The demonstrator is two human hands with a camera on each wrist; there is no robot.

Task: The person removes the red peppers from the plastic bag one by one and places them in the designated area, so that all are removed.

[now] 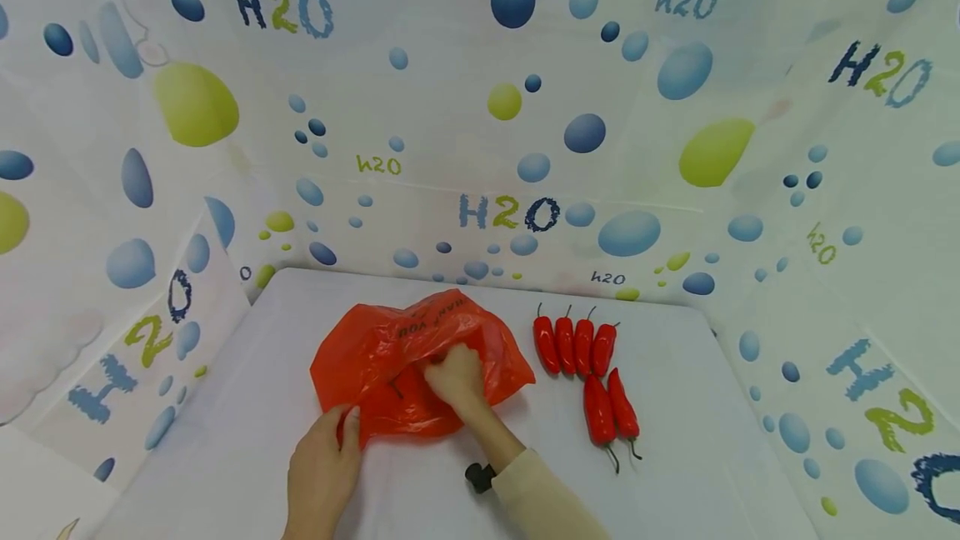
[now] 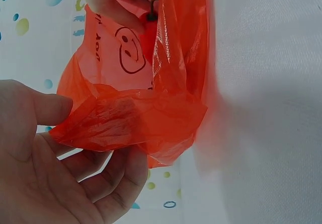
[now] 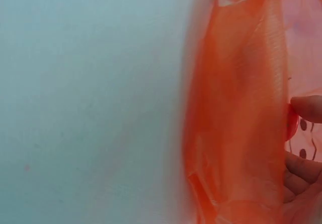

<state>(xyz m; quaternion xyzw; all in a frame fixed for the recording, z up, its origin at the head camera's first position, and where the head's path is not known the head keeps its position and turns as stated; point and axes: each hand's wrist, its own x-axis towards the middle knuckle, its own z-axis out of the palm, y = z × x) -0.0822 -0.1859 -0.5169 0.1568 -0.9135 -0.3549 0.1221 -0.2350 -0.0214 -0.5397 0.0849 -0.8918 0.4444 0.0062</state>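
Note:
A red plastic bag [image 1: 348, 361] with dark printing lies on the white table, its mouth spread toward me. My left hand [image 1: 326, 461] pinches the bag's near left edge; in the left wrist view the thumb is on one side of the film and the fingers [image 2: 118, 176] on the other. Inside the mouth, my right hand [image 1: 457, 377] holds a red chili pepper [image 2: 149, 38], its dark stem showing in the left wrist view. From the right wrist, that pepper shows between thumb and fingers, partly hidden by the bag.
Right of the bag, several red chili peppers [image 1: 583, 346] lie in a row with stems pointing away. Two more peppers [image 1: 599, 411] lie just nearer, stems toward me. A patterned cloth [image 1: 420, 190] stands behind the white table [image 1: 690, 407] and along its sides.

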